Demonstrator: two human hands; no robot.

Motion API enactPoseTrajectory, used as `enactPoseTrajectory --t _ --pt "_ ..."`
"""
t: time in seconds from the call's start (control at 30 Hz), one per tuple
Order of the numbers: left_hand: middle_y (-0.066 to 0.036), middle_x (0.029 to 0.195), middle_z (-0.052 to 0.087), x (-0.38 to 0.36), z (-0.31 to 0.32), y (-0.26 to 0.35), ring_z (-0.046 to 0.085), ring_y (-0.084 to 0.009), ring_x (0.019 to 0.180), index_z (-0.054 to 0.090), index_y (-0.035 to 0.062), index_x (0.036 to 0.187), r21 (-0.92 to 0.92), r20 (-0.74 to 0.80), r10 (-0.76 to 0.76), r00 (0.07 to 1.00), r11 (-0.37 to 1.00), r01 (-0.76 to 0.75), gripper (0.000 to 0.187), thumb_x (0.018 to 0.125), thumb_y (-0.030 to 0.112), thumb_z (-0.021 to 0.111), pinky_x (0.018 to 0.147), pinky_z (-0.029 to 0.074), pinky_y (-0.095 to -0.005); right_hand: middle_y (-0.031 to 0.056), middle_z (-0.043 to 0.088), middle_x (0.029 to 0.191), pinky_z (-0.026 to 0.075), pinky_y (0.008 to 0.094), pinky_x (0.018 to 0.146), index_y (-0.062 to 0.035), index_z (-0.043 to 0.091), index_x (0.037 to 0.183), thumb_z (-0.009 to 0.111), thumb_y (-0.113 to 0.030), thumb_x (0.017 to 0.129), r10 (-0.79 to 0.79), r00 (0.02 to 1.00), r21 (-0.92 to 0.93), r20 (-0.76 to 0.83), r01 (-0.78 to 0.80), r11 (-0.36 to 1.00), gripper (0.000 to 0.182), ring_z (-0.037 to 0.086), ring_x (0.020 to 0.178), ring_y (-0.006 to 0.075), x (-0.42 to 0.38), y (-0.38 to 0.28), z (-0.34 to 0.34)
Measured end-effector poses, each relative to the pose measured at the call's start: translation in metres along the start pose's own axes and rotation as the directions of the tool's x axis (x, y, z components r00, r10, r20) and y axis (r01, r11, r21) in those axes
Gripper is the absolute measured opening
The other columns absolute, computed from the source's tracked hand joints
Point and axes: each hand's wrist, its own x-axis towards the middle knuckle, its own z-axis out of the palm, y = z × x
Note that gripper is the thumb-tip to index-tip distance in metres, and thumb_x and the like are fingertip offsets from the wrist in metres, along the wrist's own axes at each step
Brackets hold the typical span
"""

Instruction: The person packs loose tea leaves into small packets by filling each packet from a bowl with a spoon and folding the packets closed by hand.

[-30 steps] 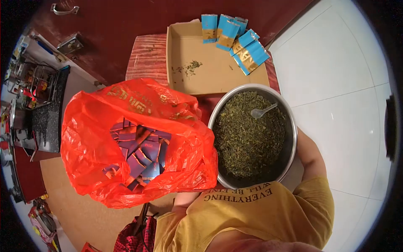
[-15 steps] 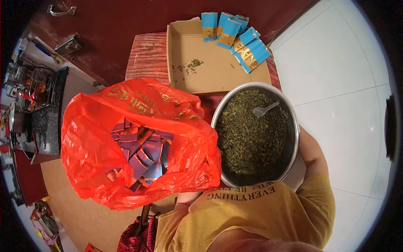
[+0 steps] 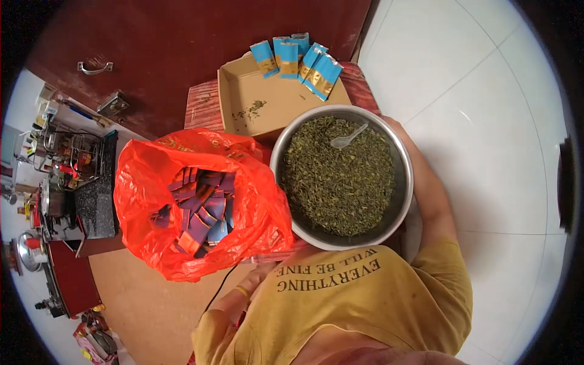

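Observation:
A large metal bowl (image 3: 409, 182) holds a heap of dried green tea leaves (image 3: 340, 188). On the leaves lies a small clear plastic spoon (image 3: 350, 136). My right hand (image 3: 392, 123) is at the bowl's far right rim, its fingers hidden behind the bowl. My left hand (image 3: 260, 274) is low, by the table edge below the red plastic bag (image 3: 258, 213); its fingers are out of sight. A yellow band circles that wrist. Inside the open bag are many small purple and orange packets (image 3: 207, 213).
Behind the bowl, a shallow cardboard box (image 3: 243, 91) holds loose leaf bits, with several blue and gold packets (image 3: 322, 76) at its right. The striped red tablecloth (image 3: 204, 106) lies beneath. A dark red door (image 3: 182, 55) stands behind, a cluttered counter (image 3: 97, 201) at left.
The view has shifted, so the bowl, box and blue packets appear further left. My right arm reaches further along the bowl's side. More of my left forearm shows.

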Motion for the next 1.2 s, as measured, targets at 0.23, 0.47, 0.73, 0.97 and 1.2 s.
enactPoseTrajectory --t 0.23,0.47,0.73,0.97,1.2 --pt "-0.019 0.133 0.057 -0.031 -0.001 0.000 0.056 -0.0291 0.119 0.053 0.0021 0.134 0.128 0.153 0.262 0.953 0.951 -0.282 0.052 0.088 0.024 0.063 0.101 0.043 -0.0392 0.0098 0.066 0.113 0.048 0.0282 0.087 -0.0001 0.058 0.126 0.055 -0.031 0.096 -0.004 0.994 0.355 -0.113 0.045 0.934 0.043 0.060 0.101 0.0166 -0.029 -0.029 -0.003" --pt "-0.022 0.128 0.059 0.009 0.032 0.013 0.057 -0.0382 0.116 0.051 0.0001 0.133 0.132 -0.391 0.440 0.808 0.896 -0.424 0.051 0.086 0.013 0.067 0.099 0.044 -0.0429 0.0104 0.056 0.135 0.039 0.0303 0.103 -0.0005 0.051 0.136 0.049 -0.027 0.101 -0.093 0.988 0.606 -0.125 0.150 0.781 0.044 0.053 0.123 0.0215 -0.091 -0.010 -0.008" --pt "-0.023 0.126 0.057 0.074 0.055 -0.010 0.055 -0.0402 0.116 0.050 -0.0012 0.133 0.620 -0.463 0.824 0.326 0.564 -0.545 0.050 0.086 0.013 0.063 0.100 0.042 -0.0452 0.0115 0.064 0.120 0.046 0.0286 0.093 0.0017 0.059 0.129 0.054 -0.025 0.099 0.103 0.979 0.783 -0.175 0.075 0.618 0.040 0.060 0.107 0.0171 -0.084 0.046 0.035" --pt "-0.025 0.134 0.051 0.069 0.069 0.017 0.050 -0.0424 0.122 0.041 -0.0044 0.138 0.723 -0.380 0.855 0.352 0.512 -0.464 0.065 0.083 0.018 0.067 0.105 0.038 -0.0470 0.0118 0.064 0.118 0.047 0.0291 0.089 0.0015 0.059 0.129 0.055 -0.025 0.099 0.057 0.980 0.733 -0.191 0.104 0.673 0.040 0.061 0.103 0.0176 -0.132 0.029 0.060" --pt "-0.029 0.137 0.046 0.073 0.069 0.009 0.046 -0.0462 0.125 0.040 -0.0053 0.139 0.786 -0.229 0.878 0.421 0.422 -0.452 0.070 0.080 0.016 0.070 0.107 0.035 -0.0496 0.0121 0.065 0.116 0.048 0.0296 0.086 0.0014 0.060 0.128 0.056 -0.025 0.099 0.043 0.973 0.676 -0.227 0.125 0.726 0.040 0.061 0.099 0.0181 -0.151 0.010 0.047"
